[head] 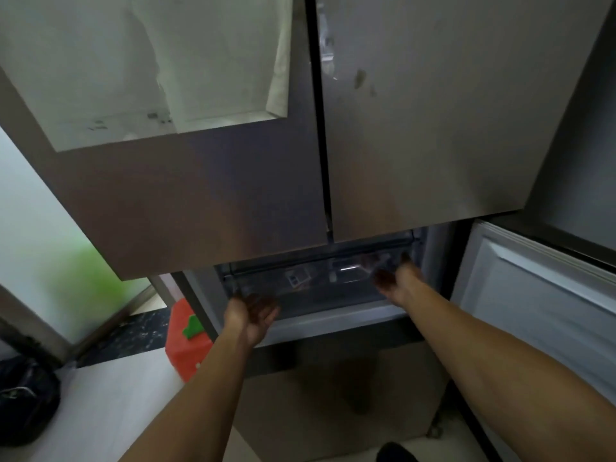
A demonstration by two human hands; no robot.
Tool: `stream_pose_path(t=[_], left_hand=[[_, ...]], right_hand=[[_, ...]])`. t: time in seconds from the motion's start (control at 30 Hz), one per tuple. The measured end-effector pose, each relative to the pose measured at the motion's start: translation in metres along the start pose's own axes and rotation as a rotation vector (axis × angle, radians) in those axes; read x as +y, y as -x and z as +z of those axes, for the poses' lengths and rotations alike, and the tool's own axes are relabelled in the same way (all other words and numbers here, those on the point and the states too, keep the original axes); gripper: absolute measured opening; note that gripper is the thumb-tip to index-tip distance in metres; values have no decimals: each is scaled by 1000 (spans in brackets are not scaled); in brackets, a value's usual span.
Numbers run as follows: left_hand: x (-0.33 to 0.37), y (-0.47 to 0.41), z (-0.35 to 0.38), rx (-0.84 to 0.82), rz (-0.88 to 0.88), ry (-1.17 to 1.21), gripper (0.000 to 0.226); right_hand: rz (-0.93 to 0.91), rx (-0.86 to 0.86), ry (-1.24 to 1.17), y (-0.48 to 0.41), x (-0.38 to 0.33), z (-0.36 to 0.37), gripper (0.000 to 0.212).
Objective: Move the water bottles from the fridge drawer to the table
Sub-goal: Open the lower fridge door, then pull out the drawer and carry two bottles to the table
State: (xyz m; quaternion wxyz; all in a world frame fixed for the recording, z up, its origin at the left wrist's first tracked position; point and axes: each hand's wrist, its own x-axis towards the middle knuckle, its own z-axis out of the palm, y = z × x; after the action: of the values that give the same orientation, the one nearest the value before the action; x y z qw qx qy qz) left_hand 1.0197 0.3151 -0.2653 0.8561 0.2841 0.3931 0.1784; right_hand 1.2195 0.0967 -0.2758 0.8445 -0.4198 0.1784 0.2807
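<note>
A grey fridge fills the view, its two upper doors (233, 195) closed. Below them a clear plastic drawer (300, 295) sits in the open lower compartment. Something clear lies in its right part (350, 273), too blurred to name as a bottle. My left hand (253, 316) is at the drawer's front left edge, palm up, fingers spread. My right hand (396, 278) reaches to the drawer's right end, fingers hooked over its rim; whether it grips is unclear.
The lower right fridge door (540, 301) stands swung open to the right. A red container with a green patch (186, 335) sits on the floor left of the fridge. A dark bag (26, 395) lies at the far left. A frosted glass panel stands at left.
</note>
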Motion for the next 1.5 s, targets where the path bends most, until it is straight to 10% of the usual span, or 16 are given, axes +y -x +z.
stream_pose_path(t=[0.47, 1.5], left_hand=[[-1, -37, 23, -174, 153, 316, 55], [-72, 167, -67, 186, -112, 175, 46]], right_hand=[[-103, -92, -139, -43, 3, 13, 65], [55, 256, -232, 185, 50, -99, 79]])
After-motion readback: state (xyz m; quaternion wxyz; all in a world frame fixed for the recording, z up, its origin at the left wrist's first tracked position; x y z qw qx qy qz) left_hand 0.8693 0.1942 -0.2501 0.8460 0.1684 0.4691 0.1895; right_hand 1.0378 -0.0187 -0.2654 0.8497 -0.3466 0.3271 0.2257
